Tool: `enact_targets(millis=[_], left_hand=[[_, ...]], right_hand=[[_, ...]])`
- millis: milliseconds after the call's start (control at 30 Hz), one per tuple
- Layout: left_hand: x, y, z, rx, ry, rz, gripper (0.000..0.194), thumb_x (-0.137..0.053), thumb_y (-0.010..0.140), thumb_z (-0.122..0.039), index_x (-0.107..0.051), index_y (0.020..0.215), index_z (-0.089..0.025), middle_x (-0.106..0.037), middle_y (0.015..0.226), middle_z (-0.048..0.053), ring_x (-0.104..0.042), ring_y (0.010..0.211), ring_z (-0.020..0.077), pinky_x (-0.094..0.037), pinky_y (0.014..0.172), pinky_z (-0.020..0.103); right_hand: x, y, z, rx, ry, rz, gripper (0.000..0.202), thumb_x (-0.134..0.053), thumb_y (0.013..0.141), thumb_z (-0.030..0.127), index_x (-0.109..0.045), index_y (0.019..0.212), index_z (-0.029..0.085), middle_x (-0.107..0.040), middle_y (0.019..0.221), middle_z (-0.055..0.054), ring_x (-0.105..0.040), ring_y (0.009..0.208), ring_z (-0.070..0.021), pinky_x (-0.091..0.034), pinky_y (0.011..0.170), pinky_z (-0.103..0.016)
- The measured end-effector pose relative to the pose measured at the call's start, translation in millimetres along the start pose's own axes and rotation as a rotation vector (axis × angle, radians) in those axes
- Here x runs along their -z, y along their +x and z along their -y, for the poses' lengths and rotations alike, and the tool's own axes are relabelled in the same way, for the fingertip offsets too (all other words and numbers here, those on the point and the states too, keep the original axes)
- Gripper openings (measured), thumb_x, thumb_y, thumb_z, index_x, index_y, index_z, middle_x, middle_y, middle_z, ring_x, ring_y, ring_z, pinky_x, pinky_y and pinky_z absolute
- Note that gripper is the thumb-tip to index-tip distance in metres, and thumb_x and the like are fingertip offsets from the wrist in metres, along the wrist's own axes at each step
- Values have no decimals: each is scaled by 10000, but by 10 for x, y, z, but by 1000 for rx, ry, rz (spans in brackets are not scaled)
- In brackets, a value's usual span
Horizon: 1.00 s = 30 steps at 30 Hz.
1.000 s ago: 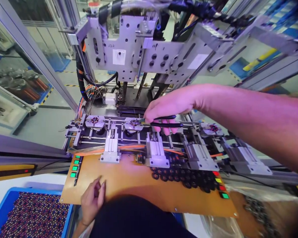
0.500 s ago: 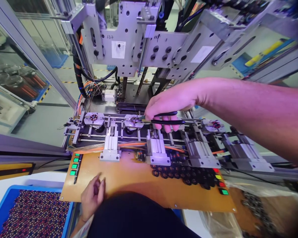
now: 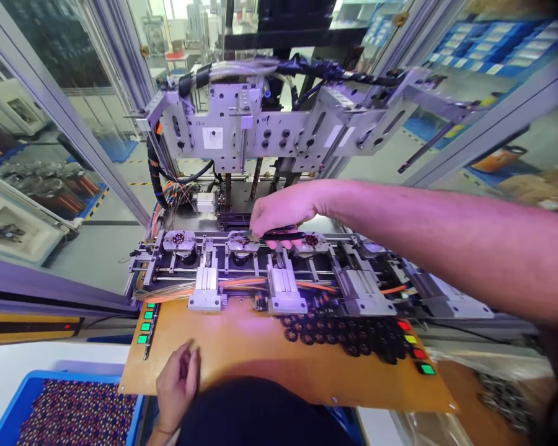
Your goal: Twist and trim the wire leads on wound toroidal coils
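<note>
Crosswise, leftward-pointing black-handled pliers [image 3: 283,236]

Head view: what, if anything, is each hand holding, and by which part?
The right hand holds slim, black-handled pliers by the handles. The left hand, loosely curled over the flat orange-brown panel, shows nothing held.

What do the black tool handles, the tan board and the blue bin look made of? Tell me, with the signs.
Black tool handles: probably plastic or rubber coating, judging by the uniform black.
Tan board: perhaps resin laminate or painted sheet; smooth, faintly glossy, no grain visible.
Blue bin: likely moulded plastic, given its even colour and rounded corner.
</note>
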<state>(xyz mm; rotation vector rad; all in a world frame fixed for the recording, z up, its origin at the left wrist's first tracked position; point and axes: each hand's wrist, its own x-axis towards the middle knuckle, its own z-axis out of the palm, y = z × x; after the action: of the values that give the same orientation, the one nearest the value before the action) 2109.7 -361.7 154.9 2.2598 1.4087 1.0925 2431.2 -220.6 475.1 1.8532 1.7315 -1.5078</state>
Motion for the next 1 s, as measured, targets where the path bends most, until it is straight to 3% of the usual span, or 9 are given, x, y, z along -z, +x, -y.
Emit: enact_targets(millis=[133, 267, 400, 533, 667, 800, 1000], left_hand=[[16, 12, -6, -48, 58, 1, 206, -587, 933, -296, -643, 1070, -153, -662, 725, 4, -610, 546, 100, -511, 568, 205], [10, 11, -4, -106, 119, 9, 198, -607, 923, -297, -656, 1053, -157, -702, 788, 24, -667, 627, 117, -519, 629, 214], [-21, 31, 12, -151, 181, -15, 184, -630, 908, -323, -667, 1008, -173, -725, 826, 27, -704, 699, 142, -514, 659, 232], [-43, 69, 16, -184, 244, -30, 174, -635, 902, -346, -671, 968, -189, -733, 815, 18, -707, 697, 152, -498, 628, 238], [-39, 90, -19, -186, 305, -38, 174, -631, 905, -349, -670, 957, -188, -732, 794, 16, -699, 679, 152, -481, 599, 238], [-32, 101, -55, -182, 339, -28, 189, -605, 922, -353, -666, 951, -176, -718, 777, 17, -684, 649, 142, -477, 585, 231], [-41, 102, -55, -177, 345, -16, 190, -611, 919, -349, -667, 956, -171, -706, 761, 12, -677, 633, 139, -476, 589, 233]], right_hand=[[116, -356, -124, 80, 55, 7, 139, -636, 854, 235, -641, 757, 136, -632, 645, 8, -570, 454, -79, -476, 405, -170], [235, -678, -489, -116, 65, -29, 145, -666, 810, 263, -647, 729, 144, -635, 638, 7, -592, 466, -96, -477, 398, -176], [244, -810, -894, -239, 88, -47, 173, -626, 835, 240, -638, 699, 133, -617, 621, -8, -614, 483, -115, -503, 414, -195], [224, -812, -1135, -263, 147, -45, 243, -732, 795, 299, -613, 664, 132, -587, 593, -1, -606, 440, -126, -521, 391, -215], [218, -796, -1200, -266, 194, -65, 249, -704, 833, 259, -605, 646, 128, -561, 532, 30, -572, 399, -92, -471, 373, -157], [202, -798, -1173, -340, 251, -124, 252, -576, 881, 184, -603, 661, 63, -599, 583, 51, -554, 416, -19, -325, 412, -66], [175, -785, -1132, -381, 321, -163, 281, -553, 877, 151, -579, 633, 14, -619, 642, 33, -524, 386, 8, -258, 413, -88]])
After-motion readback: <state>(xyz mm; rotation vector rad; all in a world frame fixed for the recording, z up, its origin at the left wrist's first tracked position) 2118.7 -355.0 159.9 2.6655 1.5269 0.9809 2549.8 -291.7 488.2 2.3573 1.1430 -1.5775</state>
